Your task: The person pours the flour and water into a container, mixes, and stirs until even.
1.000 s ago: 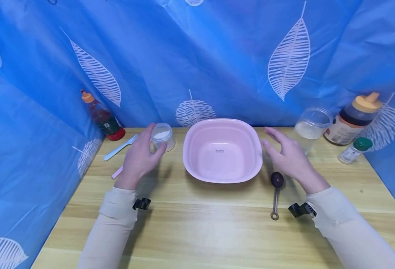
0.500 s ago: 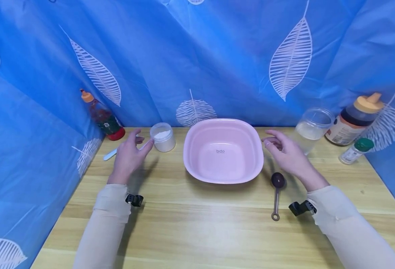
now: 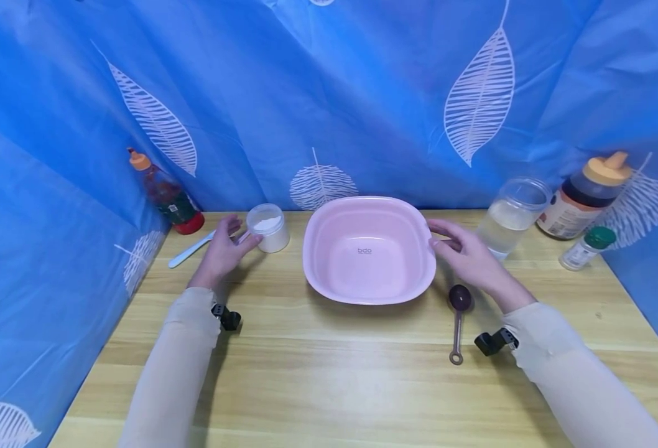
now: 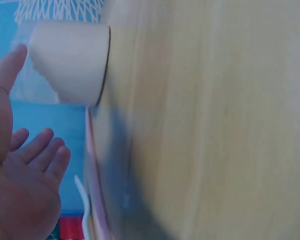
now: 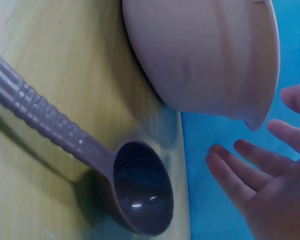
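A pink plastic basin (image 3: 369, 289) sits at the back middle of the table. At its right side my right hand (image 3: 463, 252) is held with fingertips right by the rim; the right wrist view shows thumb and fingers (image 5: 260, 160) spread beside the basin wall (image 5: 200, 60). My left hand (image 3: 222, 252) is beside a clear jar (image 3: 273, 239) of white powder, thumb close to the jar's upper part and the other fingers extended, holding nothing. Behind this hand lie a light blue fork (image 3: 186, 254) and a pink-handled utensil (image 4: 96, 190), partly hidden.
A brown measuring spoon (image 3: 459, 298) lies right of the basin. Further right are a clear cup of liquid (image 3: 505, 221), a dark sauce bottle (image 3: 572, 211) and a green-capped shaker (image 3: 586, 249). A red sauce bottle (image 3: 175, 202) stands back left, against a blue curtain (image 3: 250, 93).
My left hand has drawn back left from the jar, then shifted slightly toward it again. My right hand's fingers have come closer to the basin's rim.
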`<state>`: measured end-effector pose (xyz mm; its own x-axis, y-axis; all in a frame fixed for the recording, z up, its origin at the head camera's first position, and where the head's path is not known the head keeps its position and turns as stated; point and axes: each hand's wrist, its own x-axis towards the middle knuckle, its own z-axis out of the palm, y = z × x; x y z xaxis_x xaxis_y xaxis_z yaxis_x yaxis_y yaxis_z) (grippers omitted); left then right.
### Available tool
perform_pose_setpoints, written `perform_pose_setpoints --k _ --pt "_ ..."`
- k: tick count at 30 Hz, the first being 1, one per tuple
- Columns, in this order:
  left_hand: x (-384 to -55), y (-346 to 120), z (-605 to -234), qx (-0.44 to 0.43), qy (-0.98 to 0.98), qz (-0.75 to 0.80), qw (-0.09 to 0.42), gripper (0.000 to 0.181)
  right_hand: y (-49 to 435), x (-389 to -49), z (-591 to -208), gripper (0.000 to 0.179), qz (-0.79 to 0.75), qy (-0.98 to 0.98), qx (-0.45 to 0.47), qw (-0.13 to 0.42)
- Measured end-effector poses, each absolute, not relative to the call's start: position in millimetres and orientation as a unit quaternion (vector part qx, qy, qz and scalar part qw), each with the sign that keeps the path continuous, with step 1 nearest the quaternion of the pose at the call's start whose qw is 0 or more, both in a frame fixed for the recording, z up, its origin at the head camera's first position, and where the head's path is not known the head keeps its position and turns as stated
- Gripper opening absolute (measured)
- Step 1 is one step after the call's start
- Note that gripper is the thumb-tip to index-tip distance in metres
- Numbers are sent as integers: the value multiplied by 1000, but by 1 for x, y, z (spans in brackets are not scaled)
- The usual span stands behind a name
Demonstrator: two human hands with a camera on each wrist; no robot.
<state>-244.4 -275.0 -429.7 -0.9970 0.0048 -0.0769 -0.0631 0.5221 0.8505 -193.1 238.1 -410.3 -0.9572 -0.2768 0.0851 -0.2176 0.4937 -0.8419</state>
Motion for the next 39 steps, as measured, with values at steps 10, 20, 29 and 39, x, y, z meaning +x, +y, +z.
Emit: perform_pose_setpoints --k 10,20,29,39 --pt "-263 -265 -440 3 873 483 67 109 239 -193 -417 55 -486 862 -142 39" --pt "-270 -260 -446 17 855 515 50 98 239 -194 -421 55 -475 869 -134 41" --pt "-269 -260 -448 -2 863 504 31 101 236 -194 -416 55 -488 860 -140 46" --pt "-257 -255 -446 -5 849 528 -34 97 236 -192 -416 54 -489 862 -128 46"
